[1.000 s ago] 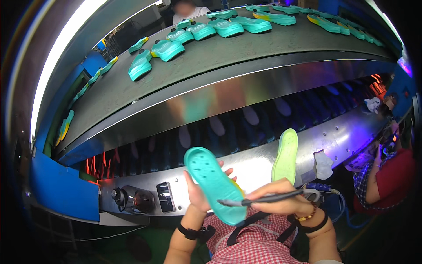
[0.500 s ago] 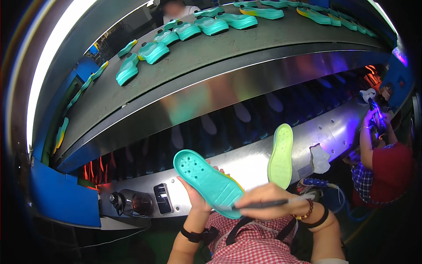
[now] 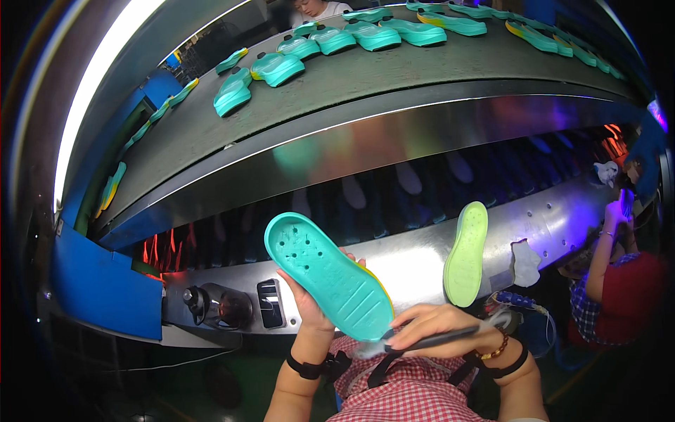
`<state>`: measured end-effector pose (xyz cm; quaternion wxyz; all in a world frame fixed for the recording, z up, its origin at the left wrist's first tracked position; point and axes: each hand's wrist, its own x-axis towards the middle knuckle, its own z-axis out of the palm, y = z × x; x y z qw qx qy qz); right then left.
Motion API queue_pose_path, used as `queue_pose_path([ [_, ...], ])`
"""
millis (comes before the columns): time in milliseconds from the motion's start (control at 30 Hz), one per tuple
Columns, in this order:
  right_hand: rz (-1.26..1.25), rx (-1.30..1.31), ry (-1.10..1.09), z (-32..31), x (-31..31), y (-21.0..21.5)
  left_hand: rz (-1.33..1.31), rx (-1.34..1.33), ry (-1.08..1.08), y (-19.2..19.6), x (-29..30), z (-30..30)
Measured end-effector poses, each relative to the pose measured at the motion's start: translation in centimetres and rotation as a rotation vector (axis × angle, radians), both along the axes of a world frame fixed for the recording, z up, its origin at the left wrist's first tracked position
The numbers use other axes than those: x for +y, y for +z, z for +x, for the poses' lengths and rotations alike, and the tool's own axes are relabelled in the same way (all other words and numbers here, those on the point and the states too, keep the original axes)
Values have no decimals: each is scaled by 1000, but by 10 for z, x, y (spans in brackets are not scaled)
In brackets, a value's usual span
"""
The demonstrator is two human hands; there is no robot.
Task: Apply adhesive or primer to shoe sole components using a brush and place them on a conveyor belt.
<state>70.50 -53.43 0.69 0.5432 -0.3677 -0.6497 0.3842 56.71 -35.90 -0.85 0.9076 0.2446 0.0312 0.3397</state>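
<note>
- Head view: I am holding a teal shoe sole up in my left hand, fingers wrapped behind it and thumb at its lower edge, so its dotted and grooved face is tilting toward me, with a thin yellow layer showing along its right edge.
- My right hand is pinching a slim dark brush between thumb and fingers, lying almost level, its pale tip sitting just below the heel end of the sole.
- A black band is circling my left wrist; a beaded bracelet and a dark band are circling my right wrist, and my red checked apron is filling the lower edge.
- Just right of my hands, a pale green sole is standing on end against the shiny metal ledge, apart from the teal one.
- A dark bottle is lying on its side on the ledge to the left, beside a black switch.
- Above, a broad grey conveyor belt is carrying a curved row of teal soles, well apart from my hands.
- At the far right, another worker in a red apron is raising a hand toward a violet light.
</note>
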Motion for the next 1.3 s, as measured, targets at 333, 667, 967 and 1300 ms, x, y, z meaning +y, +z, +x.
queue_pose_path([
  [333,-274,820,-224,-20,12,-14,-99,-17,16,29,-47,0],
  [667,-48,120,-177,-7,18,12,8,61,-113,8,-19,1],
  [967,6,-23,-120,16,23,24,35,240,-63,4,-13,-3],
  [1300,74,-140,-138,17,7,31,-128,182,-474,8,4,-7],
])
